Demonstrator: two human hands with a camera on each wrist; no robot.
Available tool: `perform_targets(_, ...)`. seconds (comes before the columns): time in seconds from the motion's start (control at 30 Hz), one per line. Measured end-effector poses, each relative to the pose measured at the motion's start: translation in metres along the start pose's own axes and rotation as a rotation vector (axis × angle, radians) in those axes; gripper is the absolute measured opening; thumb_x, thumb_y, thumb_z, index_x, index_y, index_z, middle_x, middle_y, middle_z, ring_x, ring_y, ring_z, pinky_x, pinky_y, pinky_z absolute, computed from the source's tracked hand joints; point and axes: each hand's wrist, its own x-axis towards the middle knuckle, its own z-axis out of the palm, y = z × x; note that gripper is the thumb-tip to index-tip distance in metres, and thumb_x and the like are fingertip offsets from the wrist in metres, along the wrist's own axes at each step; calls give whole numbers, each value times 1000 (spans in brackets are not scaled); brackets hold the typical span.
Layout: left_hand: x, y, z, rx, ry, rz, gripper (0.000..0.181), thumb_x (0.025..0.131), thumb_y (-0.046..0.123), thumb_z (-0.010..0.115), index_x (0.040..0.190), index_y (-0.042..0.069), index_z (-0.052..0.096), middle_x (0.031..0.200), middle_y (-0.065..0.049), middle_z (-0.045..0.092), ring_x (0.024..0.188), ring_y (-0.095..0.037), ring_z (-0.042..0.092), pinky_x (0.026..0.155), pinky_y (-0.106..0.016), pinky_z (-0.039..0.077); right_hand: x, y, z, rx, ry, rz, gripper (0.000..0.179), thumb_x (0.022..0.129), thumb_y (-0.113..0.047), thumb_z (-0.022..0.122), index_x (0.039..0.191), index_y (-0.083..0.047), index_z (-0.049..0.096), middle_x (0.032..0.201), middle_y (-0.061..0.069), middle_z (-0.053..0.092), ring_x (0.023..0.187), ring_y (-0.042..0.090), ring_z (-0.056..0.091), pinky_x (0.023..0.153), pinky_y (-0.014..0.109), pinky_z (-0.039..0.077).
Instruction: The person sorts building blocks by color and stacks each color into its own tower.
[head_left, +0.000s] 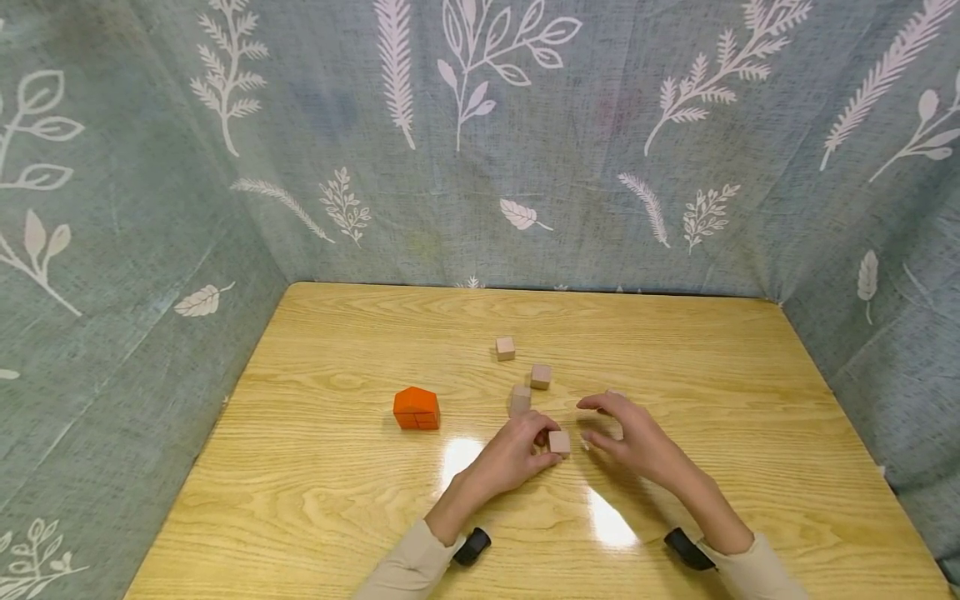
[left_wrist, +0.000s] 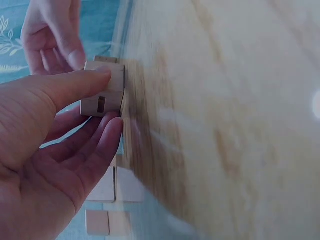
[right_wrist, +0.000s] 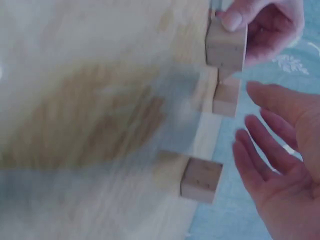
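My left hand (head_left: 510,450) pinches a small pale wooden cube (head_left: 558,442) between thumb and fingers, low over the table or on it. In the left wrist view, the held cube (left_wrist: 104,102) shows a small dark rectangular slot in one side. My right hand (head_left: 637,437) hovers just right of the cube, thumb and fingers apart, with nothing between them. Beyond the left fingers lies a wooden block (head_left: 521,400), partly hidden by that hand. Farther back are two more wooden cubes, one nearer (head_left: 541,377) and one farther (head_left: 505,348).
An orange house-shaped object (head_left: 416,408), with seam lines on its front, stands left of the wooden blocks. The wood-grain table (head_left: 315,500) is bounded by leaf-patterned cloth (head_left: 420,217) at its back and sides. Bright reflections show on the tabletop.
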Motion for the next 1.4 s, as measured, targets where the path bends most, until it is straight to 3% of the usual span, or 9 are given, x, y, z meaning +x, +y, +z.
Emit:
perform_targets(0.1, -2, 0, 1, -21, -6, 0, 30, 90, 10, 81, 116, 0, 68, 104, -8, 67, 90, -14, 65, 75, -15, 51, 2, 4, -7, -62, 68, 4, 42, 83, 6, 82, 121, 3, 66, 106, 12, 68, 90, 28, 66, 76, 48, 57)
perform_targets(0.23, -3, 1, 2, -59, -15, -11, 29, 90, 10, 81, 114, 0, 69, 101, -6, 66, 87, -11, 65, 72, -14, 51, 4, 10, -14, -133, 99, 57, 42, 83, 5, 83, 121, 4, 65, 99, 12, 64, 90, 30, 62, 84, 55, 53)
perform_targets(0.33, -4, 0, 3, -74, -16, -20, 29, 90, 10, 82, 114, 1, 69, 99, -5, 67, 85, -9, 64, 71, -15, 52, 4, 14, -17, -149, 82, 123, 44, 84, 3, 83, 124, 5, 64, 108, 17, 64, 103, 38, 60, 89, 59, 50)
perform_targets(0.43, -4, 0, 3, -77, -12, -20, 29, 89, 10, 82, 114, 0, 70, 98, -5, 68, 84, -8, 63, 71, -15, 53, 4, 18, -18, -155, 54, 168, 48, 84, 2, 83, 127, 6, 63, 119, 22, 63, 110, 43, 57, 84, 56, 51)
perform_targets(0.67, -3, 0, 3, -83, -11, -24, 29, 89, 10, 82, 114, -1, 72, 99, -5, 69, 84, -8, 63, 71, -14, 52, 6, 27, -17, -182, 27, 136, 43, 82, 5, 83, 122, 9, 67, 106, 18, 67, 91, 31, 62, 76, 47, 54)
perform_targets(0.9, -4, 0, 3, -74, -3, -9, 27, 88, 9, 82, 112, 0, 73, 96, -5, 69, 83, -11, 63, 71, -15, 52, 3, 28, -17, -99, 3, 147, 34, 85, 5, 81, 116, 7, 66, 96, 9, 65, 79, 17, 61, 63, 30, 54)
perform_targets(1.13, -3, 1, 3, -69, -3, -9, 27, 88, 9, 82, 112, -1, 73, 95, -5, 69, 82, -9, 63, 70, -14, 51, 0, 24, -16, -24, -48, 234, 31, 89, 4, 77, 114, 3, 60, 103, 11, 68, 88, 23, 68, 70, 33, 59)
perform_targets(1.4, -3, 0, 2, -75, -12, -15, 27, 88, 10, 82, 111, 0, 73, 94, -4, 68, 81, -8, 62, 70, -13, 51, -5, 20, -11, 24, -63, 212, 32, 88, 5, 77, 111, -3, 56, 103, 6, 67, 91, 22, 68, 77, 35, 60)
